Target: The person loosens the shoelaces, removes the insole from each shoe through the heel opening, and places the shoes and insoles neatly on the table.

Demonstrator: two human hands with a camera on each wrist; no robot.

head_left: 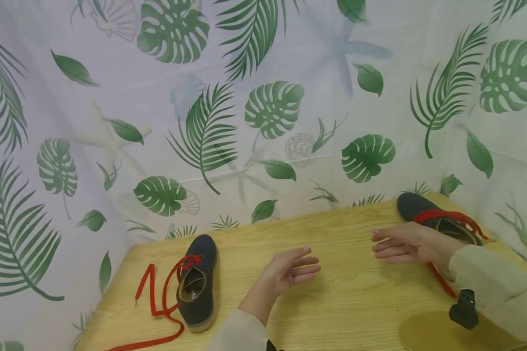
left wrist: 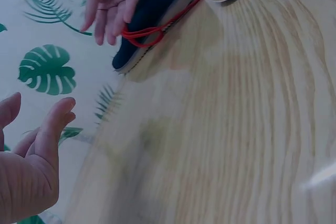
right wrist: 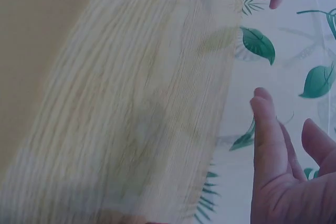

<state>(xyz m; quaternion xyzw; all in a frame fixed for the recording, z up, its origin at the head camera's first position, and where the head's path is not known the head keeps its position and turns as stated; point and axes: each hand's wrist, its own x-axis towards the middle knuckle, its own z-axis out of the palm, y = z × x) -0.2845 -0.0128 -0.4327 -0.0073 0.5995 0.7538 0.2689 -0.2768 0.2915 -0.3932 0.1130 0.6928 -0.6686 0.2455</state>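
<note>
My left hand (head_left: 285, 270) hovers over the middle of the wooden table, fingers extended and palm turned inward, holding nothing. To its left, a dark blue shoe (head_left: 203, 292) stands with a loose red shoelace (head_left: 151, 287) trailing over the tabletop. My right hand (head_left: 410, 242) is also extended and holds nothing. It is in front of a second dark blue shoe (head_left: 410, 204) at the back right, hiding part of it. A red lace (head_left: 448, 214) lies across that shoe. In the left wrist view the second shoe (left wrist: 152, 9) appears beside the right hand (left wrist: 113, 3).
The light wooden table (head_left: 334, 287) meets a white cloth backdrop (head_left: 263, 195) with green leaf prints at the back and sides. A flat round tan object (head_left: 426, 331) lies at the front right, partly under the right sleeve.
</note>
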